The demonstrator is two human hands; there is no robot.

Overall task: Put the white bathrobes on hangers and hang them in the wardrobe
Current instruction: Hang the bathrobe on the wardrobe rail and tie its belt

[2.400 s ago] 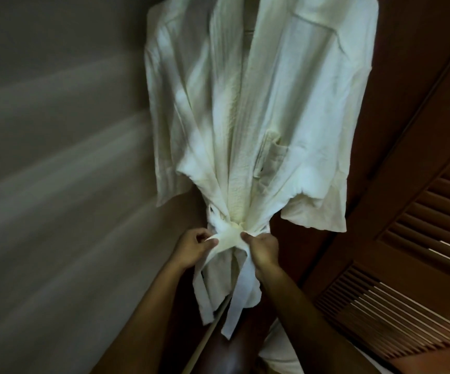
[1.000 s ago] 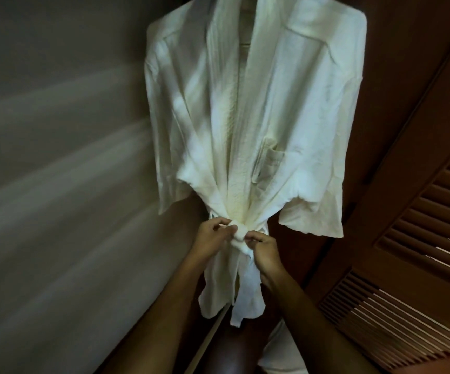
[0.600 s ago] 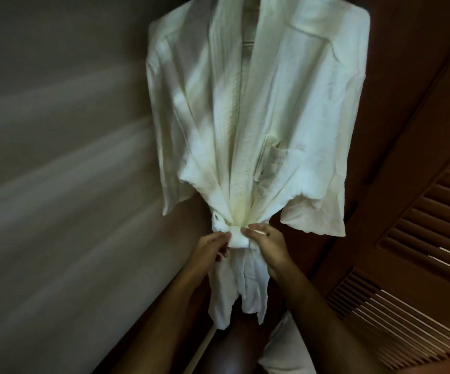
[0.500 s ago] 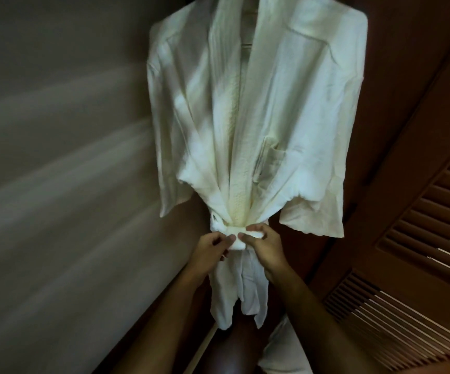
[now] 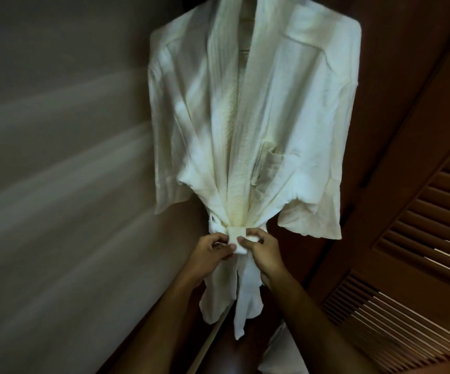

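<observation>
Left hand (image 5: 209, 249) pinches the belt knot (image 5: 237, 237) on the hanging bathrobe (image 5: 248, 125). Right hand (image 5: 263, 251) pinches it too, fingers curled tight.

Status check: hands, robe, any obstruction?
Left hand and right hand pinch belt knot. White bathrobe hangs in wardrobe, belt tied. Nothing obstructing.

A plain grey wall (image 5: 56, 157) fills the left side. A louvred brown wooden door (image 5: 420, 265) stands at the right, its slats angled across the lower corner.
</observation>
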